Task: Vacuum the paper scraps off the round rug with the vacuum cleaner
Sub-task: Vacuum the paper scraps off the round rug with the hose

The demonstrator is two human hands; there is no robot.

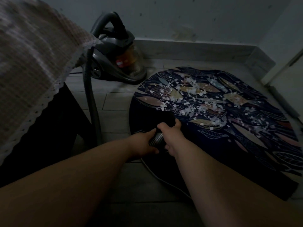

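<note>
- Tiled floor (114,102): open strip between the table on the left and the rug; more bare floor near the camera.
- Wall (180,17) with baseboard (196,49) closes off the far side, turning a corner at far right. The rug's far edge lies near the baseboard, with little room there.
- Checked tablecloth (32,63) with lace hem hangs at left, dark underneath. It blocks the left side.
- Round rug (246,145): dark, leaf and fish pattern, fills centre-right. Its left edge is near the vacuum and its right edge is near a door frame.
- Vacuum cleaner (114,58): grey canister on the floor at far left of the rug, just off the rim, handle up.
- Hose (91,99): runs from the canister top down the left side, past the tablecloth hem, toward the near floor.
- Both forearms reach forward from near, converging at the rug's near-left edge.
- Left hand (144,143): fingers wrapped round the ribbed hose end (156,139), on its left.
- Right hand (171,135): curled tight on the same piece, slightly further along, thumb on top.
- Ribbed end's long axis runs near-left to far-right, pointing at the scraps. The dark part ahead of the hands lies over the rug, too dark to make out its shape.
- Paper scraps (188,90): white bits across the rug's centre and far half, just beyond the hands.
- Thin pale cord (164,179) curves over the near floor.
</note>
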